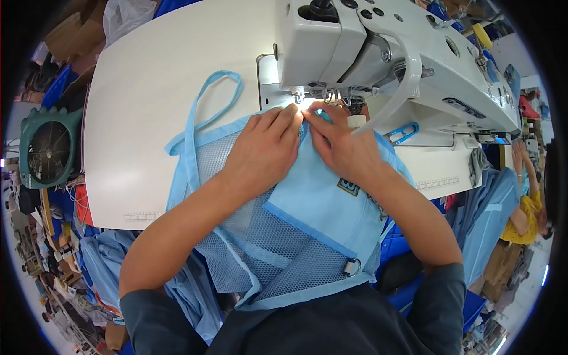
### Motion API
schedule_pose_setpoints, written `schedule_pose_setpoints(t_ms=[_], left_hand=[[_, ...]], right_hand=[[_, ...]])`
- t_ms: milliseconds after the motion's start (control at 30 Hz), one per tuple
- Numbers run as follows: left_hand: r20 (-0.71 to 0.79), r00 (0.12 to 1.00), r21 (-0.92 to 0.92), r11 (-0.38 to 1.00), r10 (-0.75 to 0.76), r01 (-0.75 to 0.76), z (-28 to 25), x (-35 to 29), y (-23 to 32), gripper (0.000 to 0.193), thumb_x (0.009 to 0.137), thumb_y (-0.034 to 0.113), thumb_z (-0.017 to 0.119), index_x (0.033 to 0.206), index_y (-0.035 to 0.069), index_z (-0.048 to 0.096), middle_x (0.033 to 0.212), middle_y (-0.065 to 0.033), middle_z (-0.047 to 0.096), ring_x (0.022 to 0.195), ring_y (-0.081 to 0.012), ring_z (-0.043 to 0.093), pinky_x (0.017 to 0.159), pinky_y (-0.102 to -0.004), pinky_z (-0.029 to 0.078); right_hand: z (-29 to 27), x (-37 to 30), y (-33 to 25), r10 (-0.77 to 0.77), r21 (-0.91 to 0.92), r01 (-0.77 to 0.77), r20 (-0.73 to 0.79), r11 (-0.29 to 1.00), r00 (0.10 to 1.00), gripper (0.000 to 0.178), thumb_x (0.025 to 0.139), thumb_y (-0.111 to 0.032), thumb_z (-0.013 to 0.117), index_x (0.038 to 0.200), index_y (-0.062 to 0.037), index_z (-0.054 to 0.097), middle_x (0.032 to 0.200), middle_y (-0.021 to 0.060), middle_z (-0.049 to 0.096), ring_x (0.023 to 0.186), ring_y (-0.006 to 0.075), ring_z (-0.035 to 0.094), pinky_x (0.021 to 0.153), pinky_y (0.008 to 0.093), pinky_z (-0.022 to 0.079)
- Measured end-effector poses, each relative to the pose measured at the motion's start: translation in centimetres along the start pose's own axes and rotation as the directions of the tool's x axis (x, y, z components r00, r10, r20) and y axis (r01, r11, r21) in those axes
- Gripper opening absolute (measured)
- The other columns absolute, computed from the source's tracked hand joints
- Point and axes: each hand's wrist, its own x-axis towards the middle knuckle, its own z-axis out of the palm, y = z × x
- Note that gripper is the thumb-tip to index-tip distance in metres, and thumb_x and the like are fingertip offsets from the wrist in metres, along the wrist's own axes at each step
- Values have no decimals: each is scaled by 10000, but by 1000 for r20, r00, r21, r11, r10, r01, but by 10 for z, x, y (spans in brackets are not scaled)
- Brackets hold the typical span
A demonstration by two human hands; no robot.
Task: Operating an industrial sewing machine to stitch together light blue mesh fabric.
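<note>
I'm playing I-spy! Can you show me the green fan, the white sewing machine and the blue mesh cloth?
Green fan (pixel 49 152): head view, on its round grille.
White sewing machine (pixel 452 74): head view, on its body.
Blue mesh cloth (pixel 316 204): head view, on its plain panel.

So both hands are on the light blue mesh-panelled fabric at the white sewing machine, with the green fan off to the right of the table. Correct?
Not quite: the green fan is off to the left of the table, as the head view shows. Left hand and right hand are indeed on the fabric at the sewing machine.
</note>
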Motion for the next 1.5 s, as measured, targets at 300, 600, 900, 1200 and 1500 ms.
schedule_pose_setpoints(t_ms=[300, 600, 900, 1200, 1500], left_hand=[[5, 1000, 39, 999, -13, 12, -4, 0, 0, 397, 965, 129, 683, 1329, -25, 644, 1414, -164, 617, 1271, -324, 596, 1028, -438, 500], [2, 1000, 95, 995, 29, -29, -7, 5, 0, 384, 945, 131, 685, 1278, -55, 649, 1354, -179, 642, 1213, -291, 619, 1004, -408, 512], [13, 1000, 74, 997, 21, -21, -5, 6, -3, 381, 972, 144, 680, 1315, -18, 643, 1366, -183, 638, 1238, -342, 623, 1025, -447, 520], [30, 1000, 46, 999, 7, -9, -5, 9, -6, 372, 994, 156, 663, 1322, -17, 631, 1393, -206, 631, 1262, -357, 618, 1062, -454, 517], [74, 997, 60, 998, -9, 5, -9, 11, -5, 390, 995, 164, 662, 1344, -4, 617, 1411, -229, 617, 1264, -370, 616, 1069, -454, 512]], right_hand=[[8, 4, 10, 40, 29, -37, -101, 999, 994, 189, 976, -248, 716, 1110, -155, 812, 941, 123, 687, 917, 355, 609, 825, 470, 495], [18, 1, 16, 41, 70, -28, -196, 997, 980, 283, 840, -174, 767, 1120, -195, 801, 868, 131, 608, 885, 366, 594, 745, 464, 518], [20, 2, 17, 29, 31, -24, -202, 999, 979, 54, 816, -151, 760, 867, -132, 757, 910, 144, 574, 862, 366, 582, 725, 472, 517], [17, 3, 14, 156, -1, -157, -82, 988, 984, 213, 963, -250, 777, 1175, -256, 804, 1022, 31, 809, 998, 263, 786, 1061, 628, 483], [15, 4, 16, 30, 55, -21, -156, 998, 987, 242, 920, -183, 731, 1148, -209, 811, 1031, 178, 649, 906, 392, 630, 767, 467, 547]])
